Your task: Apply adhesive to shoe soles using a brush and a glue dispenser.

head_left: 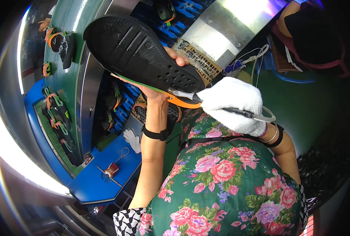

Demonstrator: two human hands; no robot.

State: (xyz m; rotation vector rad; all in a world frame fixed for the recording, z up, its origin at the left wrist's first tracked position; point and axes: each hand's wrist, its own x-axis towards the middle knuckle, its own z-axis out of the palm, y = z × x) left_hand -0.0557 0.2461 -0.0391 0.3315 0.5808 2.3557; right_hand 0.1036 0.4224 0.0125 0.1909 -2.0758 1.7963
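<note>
My left hand (pixel 156 93), bare, is wrapped round a black shoe sole (pixel 122 49), holding it up on a slant. Its thumb and fingers show on both sides of the sole. Small round holes dot the forefoot, and several slots cross the other end. An orange and green strap (pixel 186 104) runs along the near edge. My right hand (pixel 234 103), in a white glove, closes round a brush (pixel 183 94) with a dark handle. The brush tip meets the sole's edge beside the strap. A pale tube (pixel 268 116) curves from the back of the brush handle.
At left, a green conveyor belt (pixel 67 92) carries several strapped shoe parts (pixel 56 98). A blue table (pixel 104 185) holds a white glove (pixel 132 139) and a small red object (pixel 111 170). Behind the sole are blue racks and a metal panel (pixel 222 29). Another person (pixel 308 35) is at upper right.
</note>
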